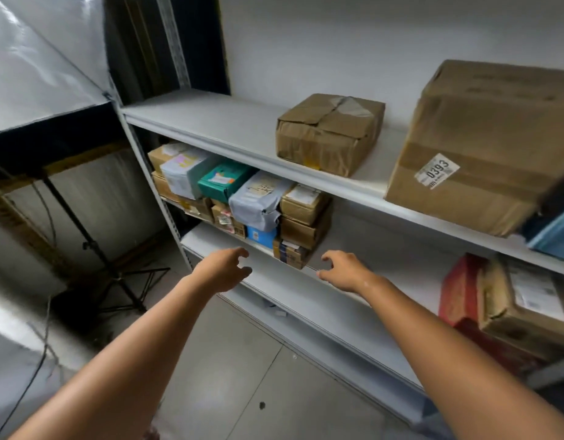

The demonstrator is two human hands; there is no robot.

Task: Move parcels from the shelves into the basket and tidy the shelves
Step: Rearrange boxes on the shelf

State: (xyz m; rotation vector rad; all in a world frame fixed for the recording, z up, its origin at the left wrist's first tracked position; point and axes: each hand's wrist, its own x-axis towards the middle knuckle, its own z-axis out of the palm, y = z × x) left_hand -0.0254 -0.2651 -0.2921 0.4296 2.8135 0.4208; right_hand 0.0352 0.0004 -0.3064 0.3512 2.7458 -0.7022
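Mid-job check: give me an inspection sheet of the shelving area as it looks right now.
Surface: white shelving, two boards carrying goods.
Job's things: taped brown parcel and large carton marked 0393 on the top board; stacked small parcels, red box and brown box on the board below. Basket not in view.
Clutter: pale scraps under the shelving.
Grippers: left hand and right hand both empty, fingers loosely curled, in front of the stack, touching nothing.
Cables: dark cable trailing over the floor at the left.
Surroundings: black tripod stand, grey floor, white wall.
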